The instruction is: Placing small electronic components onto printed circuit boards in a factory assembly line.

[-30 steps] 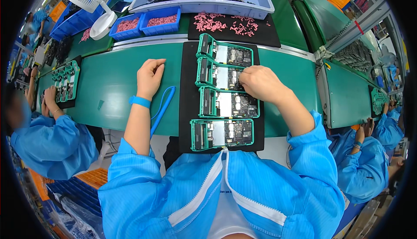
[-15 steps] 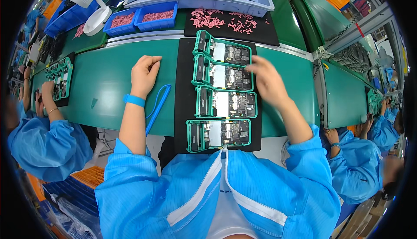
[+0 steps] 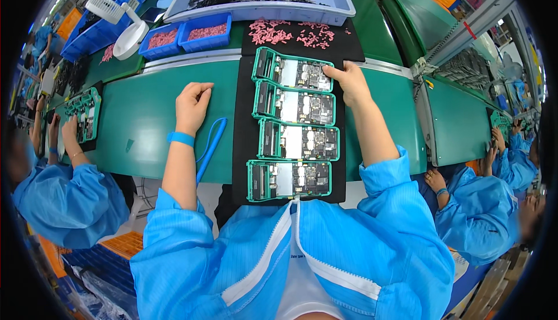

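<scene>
Looks like an electronics assembly factory, judging by green-framed circuit boards [image 3: 314,108] near centre and blue parts bins [image 3: 205,43] at eleven o'clock. Has blue-smocked co-workers [image 3: 70,204] around nine and three o'clock.

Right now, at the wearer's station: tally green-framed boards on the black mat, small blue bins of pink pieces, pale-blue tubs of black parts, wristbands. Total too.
Green-framed boards: 4
Small blue bins: 2
Pale-blue tub: 1
Blue wristband: 1
Total: 8

From head height, a wide fisheye view looks down at the nearby green workbench [image 3: 151,119].
</scene>
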The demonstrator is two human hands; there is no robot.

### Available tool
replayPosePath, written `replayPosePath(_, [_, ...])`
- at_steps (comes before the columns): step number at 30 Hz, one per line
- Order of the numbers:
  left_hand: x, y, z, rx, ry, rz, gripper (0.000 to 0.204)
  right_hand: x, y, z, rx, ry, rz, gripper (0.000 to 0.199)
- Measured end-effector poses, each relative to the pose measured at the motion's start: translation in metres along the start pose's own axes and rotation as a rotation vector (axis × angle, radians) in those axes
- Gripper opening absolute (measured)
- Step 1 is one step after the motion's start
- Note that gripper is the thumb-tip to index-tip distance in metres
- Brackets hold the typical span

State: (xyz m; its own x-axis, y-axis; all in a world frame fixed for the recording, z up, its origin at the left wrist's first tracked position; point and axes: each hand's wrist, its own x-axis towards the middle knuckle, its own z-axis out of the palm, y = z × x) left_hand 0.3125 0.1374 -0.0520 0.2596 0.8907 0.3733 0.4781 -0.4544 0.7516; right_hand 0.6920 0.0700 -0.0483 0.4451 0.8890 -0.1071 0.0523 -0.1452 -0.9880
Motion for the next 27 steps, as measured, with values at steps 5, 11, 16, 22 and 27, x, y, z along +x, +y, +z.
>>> replayPosePath(5, [-0.001, -0.001, 0.000, 0.013, 0.011, 0.043, 0.012, -0.049, -0.008, -0.051, 0.373, 0.151, 0.023, 0.043])
replayPosePath(11, [0.011, 0.002, 0.012, -0.002, -0.024, -0.030, 0.011, -0.088, 0.027, -0.205, 0.567, 0.702, -0.263, 0.048])
replayPosePath(16, [0.041, 0.002, 0.011, 0.161, -0.157, -0.128, 0.012, -0.113, 0.042, -0.328, 0.463, 1.155, -0.332, 0.037])
replayPosePath(22, [0.103, 0.062, 0.057, 0.217, -0.297, 0.155, 0.013, -0.125, 0.067, -0.418, 0.234, 1.242, -0.276, 0.030])
replayPosePath(27, [0.152, 0.082, 0.127, 0.326, -0.360, 0.397, 0.010, -0.116, 0.078, -0.409, 0.038, 1.208, -0.203, 0.037])
